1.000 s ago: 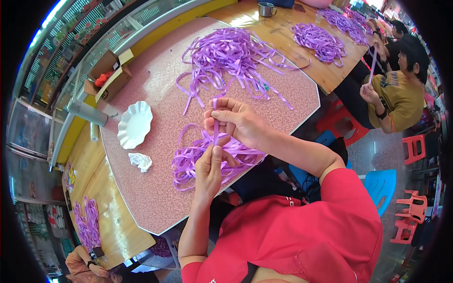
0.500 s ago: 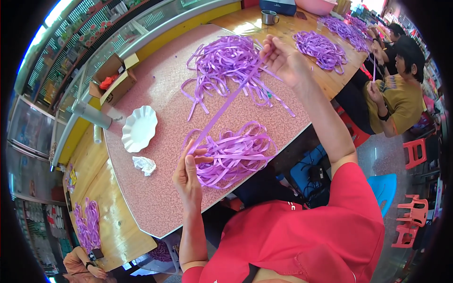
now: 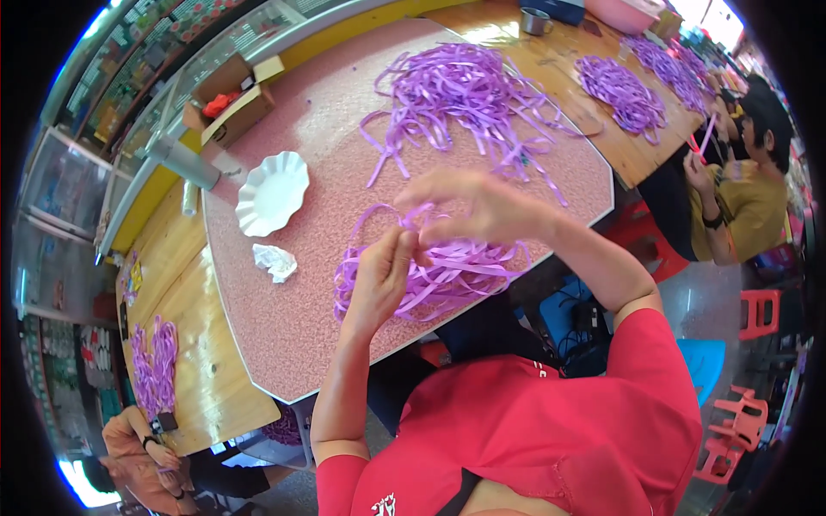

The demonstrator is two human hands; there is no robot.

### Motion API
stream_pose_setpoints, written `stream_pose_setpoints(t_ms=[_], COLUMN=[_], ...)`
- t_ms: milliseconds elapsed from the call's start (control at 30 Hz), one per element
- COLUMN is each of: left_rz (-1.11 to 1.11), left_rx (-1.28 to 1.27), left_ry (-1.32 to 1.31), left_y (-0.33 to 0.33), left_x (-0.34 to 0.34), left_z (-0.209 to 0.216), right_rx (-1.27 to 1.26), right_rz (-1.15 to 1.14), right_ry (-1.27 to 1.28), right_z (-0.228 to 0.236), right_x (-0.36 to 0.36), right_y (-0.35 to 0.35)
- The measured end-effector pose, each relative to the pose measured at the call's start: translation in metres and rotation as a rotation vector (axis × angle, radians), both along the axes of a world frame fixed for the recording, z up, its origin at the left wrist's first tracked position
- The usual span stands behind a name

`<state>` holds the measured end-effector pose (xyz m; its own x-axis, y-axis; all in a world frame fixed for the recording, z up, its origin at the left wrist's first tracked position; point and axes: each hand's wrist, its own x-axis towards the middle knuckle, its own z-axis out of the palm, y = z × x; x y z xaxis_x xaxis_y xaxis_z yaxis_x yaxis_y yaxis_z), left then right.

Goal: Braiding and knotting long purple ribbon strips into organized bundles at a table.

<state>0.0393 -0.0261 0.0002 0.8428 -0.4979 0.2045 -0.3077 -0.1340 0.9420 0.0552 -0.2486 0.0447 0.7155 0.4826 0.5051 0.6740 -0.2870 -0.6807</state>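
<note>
My left hand [image 3: 379,279] rests on a near heap of purple ribbon strips [image 3: 456,275] at the front edge of the pink speckled table [image 3: 284,335], its fingers pinching a strip. Just above that heap my right hand [image 3: 482,206] is blurred, with its fingers closed on the same purple strip beside the left fingertips. A larger loose pile of purple ribbon [image 3: 465,90] lies farther back on the table.
A white scalloped paper plate [image 3: 271,193] and a crumpled white paper [image 3: 275,261] lie left of the heap. An open cardboard box [image 3: 228,99] stands at the back left. A person in yellow [image 3: 748,198] works at the wooden table [image 3: 637,146] on the right, and another person [image 3: 142,447] sits at lower left.
My right hand had stretched far back toward the large pile, pulling a strip taut; it has come back to the near heap, close to my left hand.
</note>
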Motion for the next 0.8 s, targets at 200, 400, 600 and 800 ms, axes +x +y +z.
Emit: stream_pose_setpoints(t_ms=[200, 400, 600, 800], left_rz=[-0.185, 0.003, 0.302, 0.795], left_rx=[0.109, 0.036, 0.298, 1.092], left_ry=[0.319, 0.188, -0.296, -0.685], left_y=[0.031, 0.033, 0.064, 0.148], left_x=[0.004, 0.003, 0.049, 0.127], left_z=[0.007, 0.010, -0.001, -0.054], right_rx=[-0.109, -0.068, -0.033, 0.067], right_rz=[0.116, -0.040, -0.152, -0.273], right_ry=[0.142, 0.044, -0.031, 0.205], right_z=[0.003, -0.012, -0.023, -0.020], right_x=[-0.014, -0.008, 0.005, 0.004], right_y=[0.027, 0.034, 0.024, 0.009])
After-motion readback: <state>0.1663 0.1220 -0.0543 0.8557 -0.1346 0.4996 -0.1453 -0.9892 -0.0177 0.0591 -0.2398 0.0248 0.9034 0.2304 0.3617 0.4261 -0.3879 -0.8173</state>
